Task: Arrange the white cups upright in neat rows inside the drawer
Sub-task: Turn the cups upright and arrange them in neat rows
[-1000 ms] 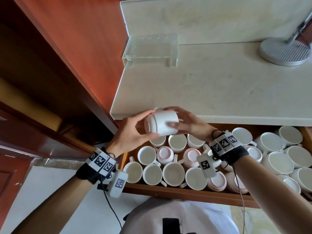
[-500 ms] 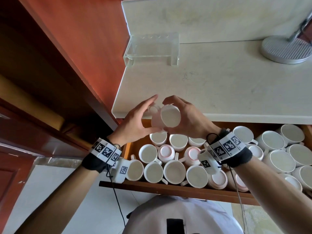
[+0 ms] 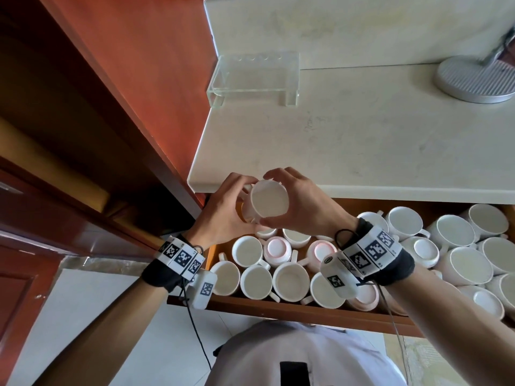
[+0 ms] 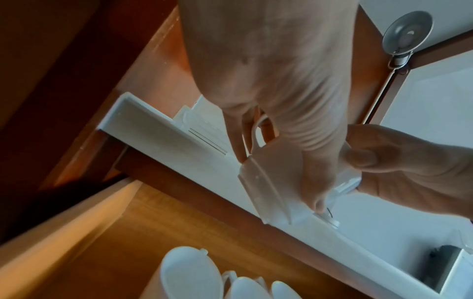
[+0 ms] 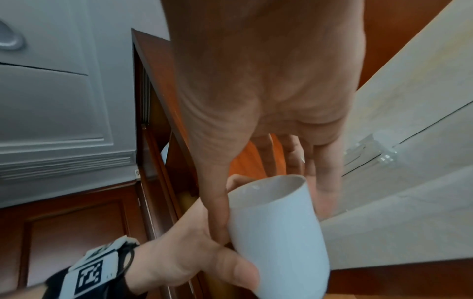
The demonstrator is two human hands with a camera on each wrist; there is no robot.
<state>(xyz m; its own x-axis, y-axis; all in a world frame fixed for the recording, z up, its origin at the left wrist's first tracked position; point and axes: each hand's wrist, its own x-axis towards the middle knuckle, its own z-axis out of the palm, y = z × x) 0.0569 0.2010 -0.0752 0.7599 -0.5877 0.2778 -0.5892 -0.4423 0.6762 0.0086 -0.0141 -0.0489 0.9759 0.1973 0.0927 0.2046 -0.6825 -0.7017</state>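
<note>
Both hands hold one white cup (image 3: 269, 200) above the back left part of the open wooden drawer (image 3: 278, 307), just in front of the counter's edge. The cup's mouth faces up toward the head camera. My left hand (image 3: 242, 204) grips its left side and my right hand (image 3: 298, 201) curls round its right side. In the left wrist view the cup (image 4: 271, 182) shows its handle at the top. In the right wrist view the cup (image 5: 279, 232) is pinched between both thumbs. Upright cups (image 3: 256, 282) fill the drawer's left; some inverted cups (image 3: 277, 247) lie among them.
Larger white cups (image 3: 455, 232) crowd the drawer's right side. The pale countertop (image 3: 362, 149) overhangs the drawer's back, with a clear acrylic stand (image 3: 256, 76) and a round metal base (image 3: 473, 82) on it. A red-brown cabinet wall (image 3: 125, 79) stands at the left.
The cup lay on its side between the hands; it has been turned mouth-up and lifted a little toward the counter edge. Both hands stayed on it.
</note>
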